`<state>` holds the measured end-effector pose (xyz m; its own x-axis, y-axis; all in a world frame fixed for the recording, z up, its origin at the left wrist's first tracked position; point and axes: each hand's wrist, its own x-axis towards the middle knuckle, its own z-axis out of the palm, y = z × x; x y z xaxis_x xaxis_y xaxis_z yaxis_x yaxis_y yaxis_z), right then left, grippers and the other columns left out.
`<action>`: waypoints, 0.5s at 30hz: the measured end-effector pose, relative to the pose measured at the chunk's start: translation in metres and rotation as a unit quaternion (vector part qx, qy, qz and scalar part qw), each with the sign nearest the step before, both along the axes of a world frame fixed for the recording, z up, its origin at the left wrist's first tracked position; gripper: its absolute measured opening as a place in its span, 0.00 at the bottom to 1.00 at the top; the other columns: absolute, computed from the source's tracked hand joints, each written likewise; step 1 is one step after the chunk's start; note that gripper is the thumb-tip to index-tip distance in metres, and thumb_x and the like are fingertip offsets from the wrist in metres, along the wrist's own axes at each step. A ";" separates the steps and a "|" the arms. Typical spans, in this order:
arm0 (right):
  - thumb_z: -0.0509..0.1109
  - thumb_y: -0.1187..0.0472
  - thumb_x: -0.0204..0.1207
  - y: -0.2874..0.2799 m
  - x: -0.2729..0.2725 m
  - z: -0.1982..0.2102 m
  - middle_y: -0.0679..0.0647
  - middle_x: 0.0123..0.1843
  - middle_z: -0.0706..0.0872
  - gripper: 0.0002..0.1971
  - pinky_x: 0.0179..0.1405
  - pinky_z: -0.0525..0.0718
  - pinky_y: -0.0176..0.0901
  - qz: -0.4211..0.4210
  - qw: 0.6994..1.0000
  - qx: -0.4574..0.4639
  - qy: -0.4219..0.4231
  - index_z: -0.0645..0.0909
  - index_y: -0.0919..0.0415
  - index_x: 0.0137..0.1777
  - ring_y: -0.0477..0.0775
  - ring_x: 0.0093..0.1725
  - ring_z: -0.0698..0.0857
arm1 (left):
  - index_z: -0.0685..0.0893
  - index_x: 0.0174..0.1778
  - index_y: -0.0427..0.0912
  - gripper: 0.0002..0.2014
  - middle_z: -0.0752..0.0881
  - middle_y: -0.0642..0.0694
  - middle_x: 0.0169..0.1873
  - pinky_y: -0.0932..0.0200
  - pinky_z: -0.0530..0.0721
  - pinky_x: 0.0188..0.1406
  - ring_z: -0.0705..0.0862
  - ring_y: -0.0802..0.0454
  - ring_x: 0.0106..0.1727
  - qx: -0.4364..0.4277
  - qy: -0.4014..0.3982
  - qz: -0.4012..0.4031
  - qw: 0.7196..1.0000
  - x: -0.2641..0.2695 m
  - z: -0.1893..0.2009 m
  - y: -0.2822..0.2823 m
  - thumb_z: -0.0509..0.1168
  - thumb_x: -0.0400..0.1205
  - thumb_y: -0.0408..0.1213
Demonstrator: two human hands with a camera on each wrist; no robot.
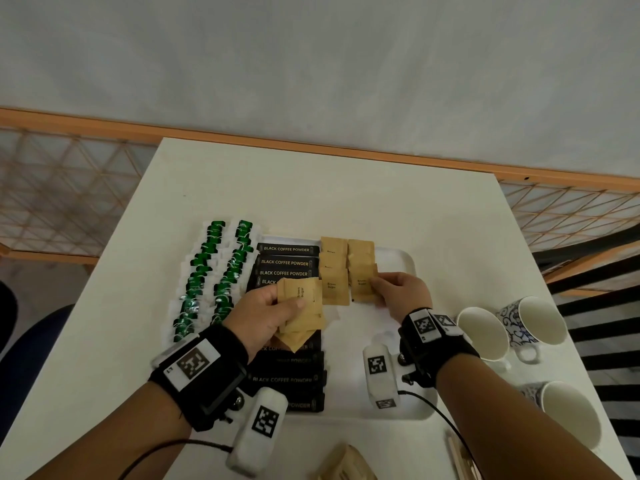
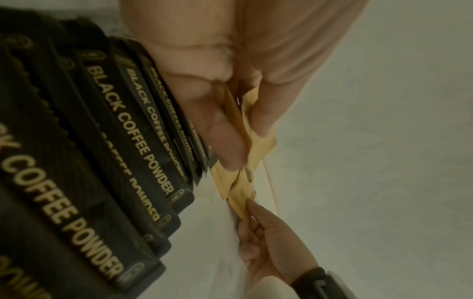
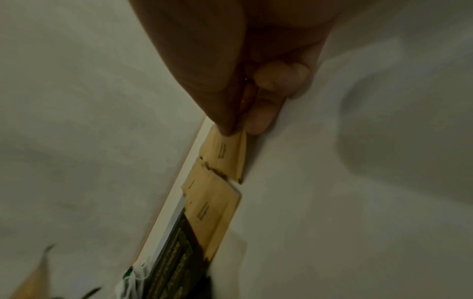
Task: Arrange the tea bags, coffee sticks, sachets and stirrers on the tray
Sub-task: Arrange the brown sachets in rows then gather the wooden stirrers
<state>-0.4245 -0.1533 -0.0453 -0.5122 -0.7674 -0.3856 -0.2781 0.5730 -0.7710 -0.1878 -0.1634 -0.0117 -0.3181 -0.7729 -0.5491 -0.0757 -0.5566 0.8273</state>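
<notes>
A white tray (image 1: 408, 261) on the table carries two columns of green tea bags (image 1: 207, 275), a column of black coffee sticks (image 1: 287, 263) and two short columns of brown sugar sachets (image 1: 334, 254). My left hand (image 1: 273, 310) grips a stack of brown sugar sachets (image 1: 301, 306) above the coffee sticks (image 2: 107, 153); the stack (image 2: 256, 141) is fanned between thumb and fingers. My right hand (image 1: 398, 289) pinches one sachet (image 1: 362, 287) by its right edge at the front of the right sachet column. In the right wrist view that sachet (image 3: 225, 155) lies low on the tray.
Three white cups (image 1: 485, 332) with blue pattern lie at the table's right side. Wooden stirrers (image 1: 460, 455) and a tan paper packet (image 1: 346, 462) lie at the near edge. A wooden lattice rail (image 1: 69, 181) runs behind the table.
</notes>
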 end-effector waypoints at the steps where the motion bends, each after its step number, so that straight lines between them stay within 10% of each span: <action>1: 0.71 0.51 0.74 0.001 -0.001 -0.001 0.51 0.29 0.89 0.07 0.45 0.85 0.45 -0.002 1.000 0.002 0.002 0.87 0.52 0.45 0.50 0.34 0.86 | 0.86 0.50 0.42 0.05 0.91 0.41 0.43 0.52 0.88 0.37 0.89 0.46 0.41 0.001 -0.001 0.003 1.000 0.000 0.000 0.000 0.66 0.82 0.32; 15: 0.72 0.49 0.70 0.002 0.000 -0.001 0.51 0.44 0.88 0.14 0.34 0.80 0.40 0.014 0.999 0.030 0.032 0.78 0.49 0.54 0.52 0.37 0.86 | 0.85 0.52 0.43 0.10 0.89 0.40 0.40 0.59 0.82 0.22 0.87 0.47 0.33 0.034 -0.006 -0.005 0.999 -0.004 0.007 0.001 0.57 0.86 0.34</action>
